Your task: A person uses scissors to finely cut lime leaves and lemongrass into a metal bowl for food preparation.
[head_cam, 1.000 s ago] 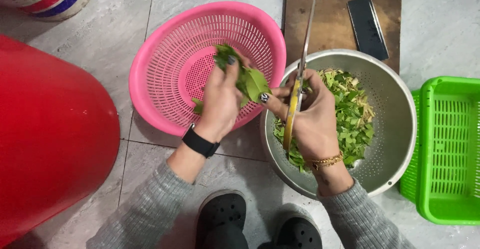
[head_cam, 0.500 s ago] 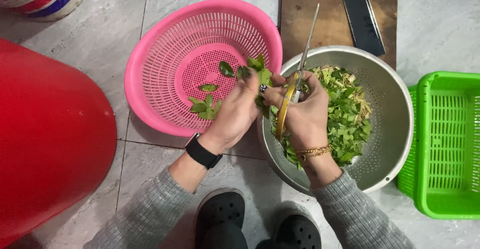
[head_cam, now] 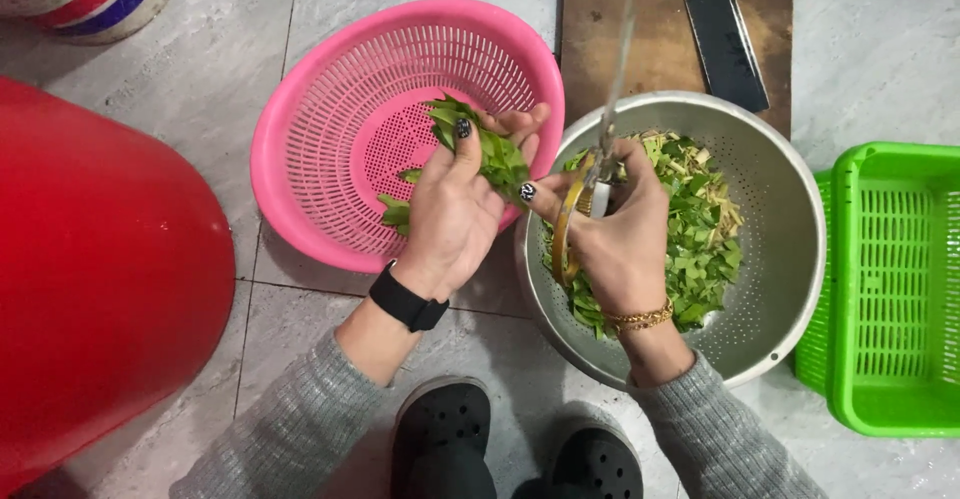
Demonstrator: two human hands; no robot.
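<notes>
Head view, left hand: the left hand (head_cam: pixel 455 214) is clamped on a bunch of green leaves (head_cam: pixel 490 149), thumb on top, over the edge of the pink colander (head_cam: pixel 330 109).
Head view, right hand: the right hand (head_cam: pixel 620 239) grips yellow-handled scissors (head_cam: pixel 590 184), blades pointing away and blurred, over the metal colander (head_cam: pixel 780 289) of chopped greens (head_cam: pixel 700 239).
Change: half a second ago the two hands met at the metal colander's rim; now the left hand has drawn the leaves back toward the pink colander, and the hands sit just beside each other.
Around: a wooden board (head_cam: pixel 640 29) with a cleaver (head_cam: pixel 727 44), a green basket (head_cam: pixel 890 289), a red tub (head_cam: pixel 90 279).
</notes>
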